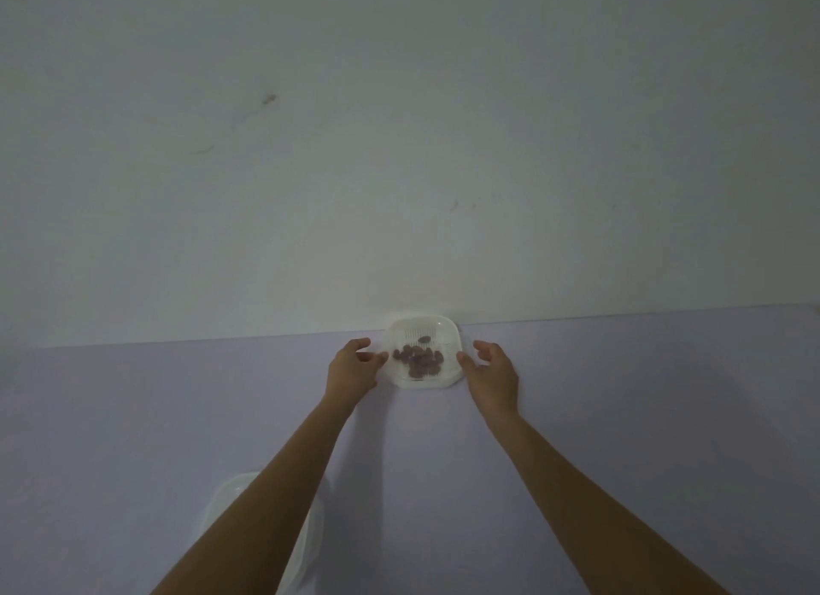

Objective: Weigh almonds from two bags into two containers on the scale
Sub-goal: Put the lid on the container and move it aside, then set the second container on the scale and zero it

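Nearest, a white plastic piece (224, 501) lies under the left forearm. Far across the lilac tabletop (621, 395), against the wall (399, 151), sits a white container (427, 382) of almonds (419, 357). Left hand (353, 366) and right hand (491, 374) flank it, half-open, thumbs touching its rim, gripping nothing.

You face a pale lilac surface (133, 417) that runs back to meet an off-white wall (443, 151). On that wall you see a small brownish smudge (269, 99) at the upper left and a fainter scuff (453, 205) lower, nearer the middle.
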